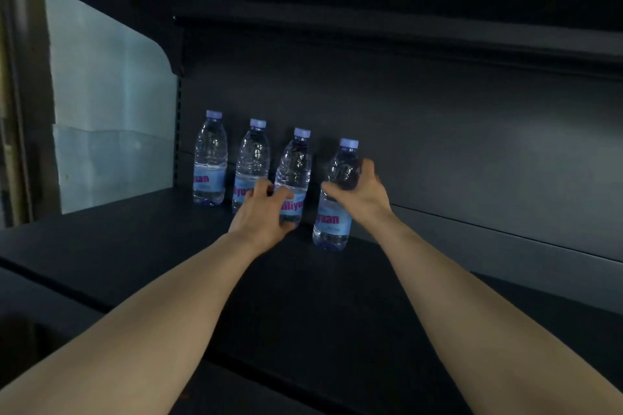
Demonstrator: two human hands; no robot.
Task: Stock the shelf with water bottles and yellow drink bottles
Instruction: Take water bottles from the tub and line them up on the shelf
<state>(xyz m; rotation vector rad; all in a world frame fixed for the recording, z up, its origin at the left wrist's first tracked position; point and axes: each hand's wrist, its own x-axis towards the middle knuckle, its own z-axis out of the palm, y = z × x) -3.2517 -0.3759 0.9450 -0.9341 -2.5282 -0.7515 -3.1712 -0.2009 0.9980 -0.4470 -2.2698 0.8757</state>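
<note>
Clear plastic water bottles lining up along dark shelf [141,229] back. Left hand [261,212] grasping third bottle [292,175], right hand [359,194] gripping fourth bottle [335,209] mid-body, likely keeping row even. No yellow bottles showing.

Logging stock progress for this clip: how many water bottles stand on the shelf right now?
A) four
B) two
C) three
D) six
A: four capped water bottles stand in a row on the dark shelf; the left hand holds the third bottle and the right hand holds the fourth bottle.
</note>
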